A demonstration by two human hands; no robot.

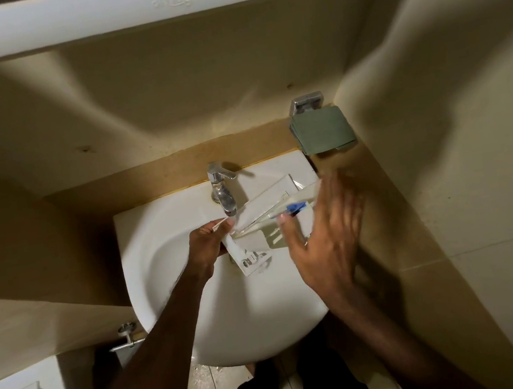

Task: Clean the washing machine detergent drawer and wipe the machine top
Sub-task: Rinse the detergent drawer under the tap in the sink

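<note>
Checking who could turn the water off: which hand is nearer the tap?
Left. The left hand grips the detergent drawer just below the tap spout. The right hand, open and blurred, is farther off to the tap's right.

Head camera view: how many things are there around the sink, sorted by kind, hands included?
Hands: 2, left gripping the drawer, right open beside it
Detergent drawer: 1, held over the basin
Sink: 1
Faucet: 1
Green folded cloth: 1, on the counter corner
Total: 6
</note>
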